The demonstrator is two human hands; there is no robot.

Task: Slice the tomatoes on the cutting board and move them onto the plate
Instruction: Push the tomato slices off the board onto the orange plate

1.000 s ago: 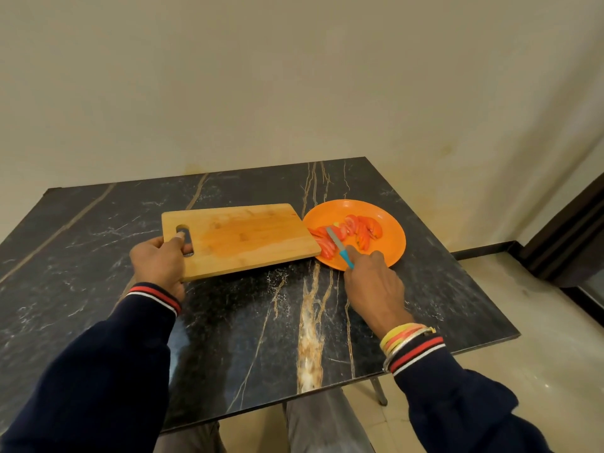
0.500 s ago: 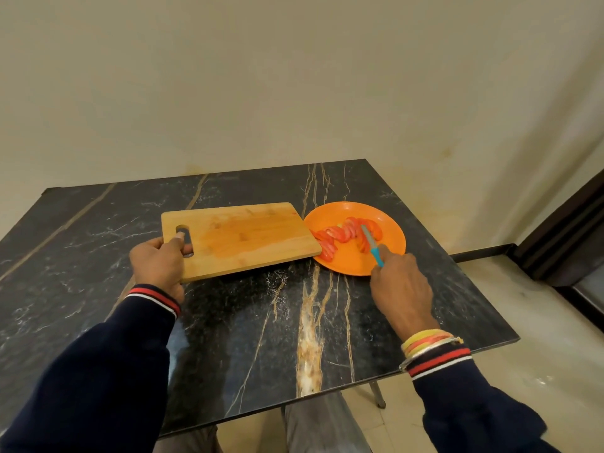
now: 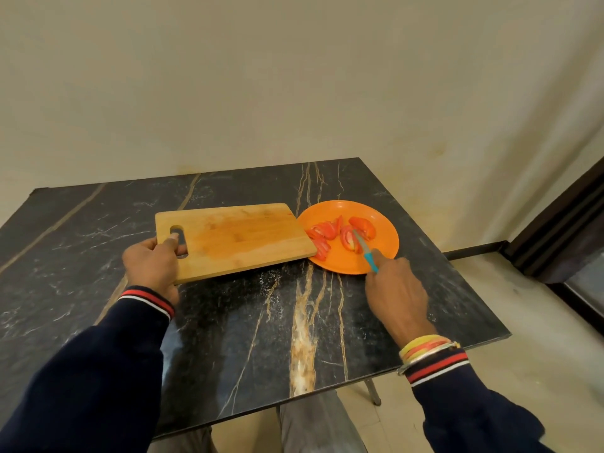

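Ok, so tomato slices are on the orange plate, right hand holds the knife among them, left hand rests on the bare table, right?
No: the head view shows the left hand gripping the cutting board at its handle slot. Slices on the plate, knife in the right hand: correct.

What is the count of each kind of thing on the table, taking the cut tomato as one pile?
cutting board: 1
orange plate: 1
knife: 1
pile of tomato slices: 1
Total: 4
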